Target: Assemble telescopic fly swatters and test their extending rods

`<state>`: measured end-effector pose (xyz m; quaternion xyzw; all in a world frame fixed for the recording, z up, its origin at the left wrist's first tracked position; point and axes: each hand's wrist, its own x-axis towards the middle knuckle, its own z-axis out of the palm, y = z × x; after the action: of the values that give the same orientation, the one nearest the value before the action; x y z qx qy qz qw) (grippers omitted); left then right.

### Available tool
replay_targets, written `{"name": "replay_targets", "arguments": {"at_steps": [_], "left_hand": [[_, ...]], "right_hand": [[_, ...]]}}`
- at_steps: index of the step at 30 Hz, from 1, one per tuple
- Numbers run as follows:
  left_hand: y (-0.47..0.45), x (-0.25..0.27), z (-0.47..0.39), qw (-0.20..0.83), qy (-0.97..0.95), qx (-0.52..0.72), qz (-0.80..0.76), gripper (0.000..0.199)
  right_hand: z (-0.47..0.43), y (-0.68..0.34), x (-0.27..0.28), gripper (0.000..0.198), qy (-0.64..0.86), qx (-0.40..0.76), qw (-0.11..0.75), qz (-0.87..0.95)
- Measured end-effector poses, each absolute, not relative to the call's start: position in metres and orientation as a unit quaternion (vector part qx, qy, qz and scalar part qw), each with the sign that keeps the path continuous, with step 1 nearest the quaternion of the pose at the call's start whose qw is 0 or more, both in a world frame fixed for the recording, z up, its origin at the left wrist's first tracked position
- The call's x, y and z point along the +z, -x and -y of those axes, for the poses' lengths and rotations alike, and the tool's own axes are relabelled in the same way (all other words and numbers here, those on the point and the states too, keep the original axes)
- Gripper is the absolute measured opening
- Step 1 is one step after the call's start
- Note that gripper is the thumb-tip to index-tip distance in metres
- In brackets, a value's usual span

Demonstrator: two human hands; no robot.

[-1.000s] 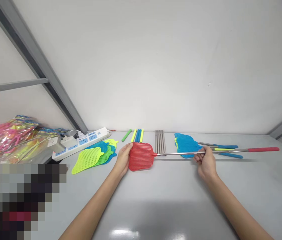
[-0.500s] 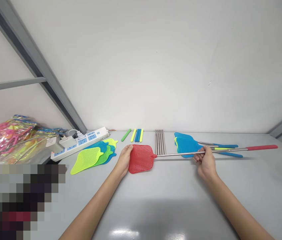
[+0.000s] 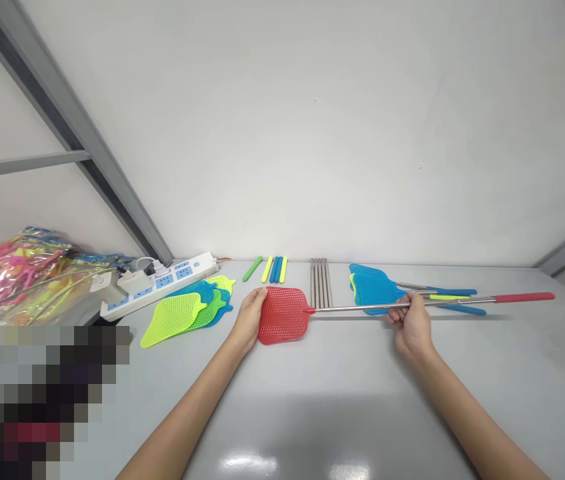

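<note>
A red fly swatter (image 3: 286, 316) with an extended metal rod and a red grip lies across both my hands, roughly level above the table. My left hand (image 3: 250, 320) is closed on the left edge of its mesh head. Around the middle of the rod, the fingers of my right hand (image 3: 413, 325) are closed. Just behind my right hand lie blue fly swatters (image 3: 375, 287) in a pile, with blue and yellow-green grips pointing right. Left of my left hand rest loose swatter heads (image 3: 175, 320) in yellow-green, green and blue, overlapping one another.
Several metal rods (image 3: 320, 283) lie side by side near the wall. Left of them are loose coloured grips (image 3: 275, 270). A white power strip (image 3: 162, 287) with plugs sits at the back left, beside bagged colourful items (image 3: 27, 280). A grey table (image 3: 342, 387) spans the front.
Both hands keep the red fly swatter in nearly the same place. Its grip end shifts very slightly left, and the whole view moves a little.
</note>
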<state>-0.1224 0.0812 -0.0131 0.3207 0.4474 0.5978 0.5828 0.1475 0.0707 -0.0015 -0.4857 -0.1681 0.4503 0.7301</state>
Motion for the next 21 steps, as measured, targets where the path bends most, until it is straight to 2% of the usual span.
{"name": "replay_targets", "arguments": {"at_steps": [21], "left_hand": [[0.1242, -0.0057, -0.0792, 0.640, -0.302, 0.588, -0.392, 0.027]], "right_hand": [[-0.0747, -0.1512, -0.0103, 0.028, 0.480, 0.465, 0.724, 0.172]]}}
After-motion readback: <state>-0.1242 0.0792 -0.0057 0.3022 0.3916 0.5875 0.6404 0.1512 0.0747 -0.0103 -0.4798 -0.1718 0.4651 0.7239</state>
